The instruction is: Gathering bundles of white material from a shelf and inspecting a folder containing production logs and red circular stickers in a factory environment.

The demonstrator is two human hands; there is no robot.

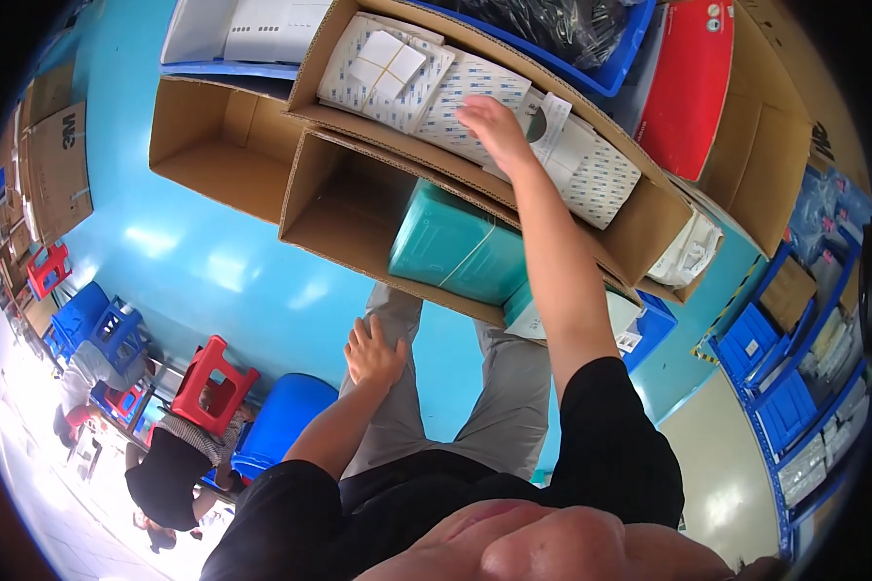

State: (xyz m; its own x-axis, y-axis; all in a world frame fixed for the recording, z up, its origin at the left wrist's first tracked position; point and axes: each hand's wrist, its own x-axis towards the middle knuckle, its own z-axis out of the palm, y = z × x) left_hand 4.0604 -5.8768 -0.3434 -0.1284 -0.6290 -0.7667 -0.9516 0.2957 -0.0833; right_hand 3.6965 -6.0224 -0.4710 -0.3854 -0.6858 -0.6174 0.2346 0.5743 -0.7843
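- Cardboard long box point(649, 223) runs from 12 toward 3 o'clock, open on top and filled with white dotted packs point(475, 97) lying flat in overlapping rows; a small banded stack of white cards point(388, 63) lies on the packs at the 12 o'clock end.
- Second box point(329, 208), just below the long one and touching it, holds a teal bundle point(455, 247) tied with a thin band at its 3 o'clock end; the rest of its floor is bare.
- Third box point(213, 145), at 10 o'clock, shows only its brown inside.
- Blue bin point(620, 58) at 1 o'clock holds dark plastic-wrapped stuff.
- Red stool point(213, 382) stands at 8 o'clock on the blue floor.
- Right hand point(494, 131) lies flat on the packs, fingers spread and released, gripping nothing.
- Left hand point(373, 353) hangs open beside the grey trouser leg, holding nothing.
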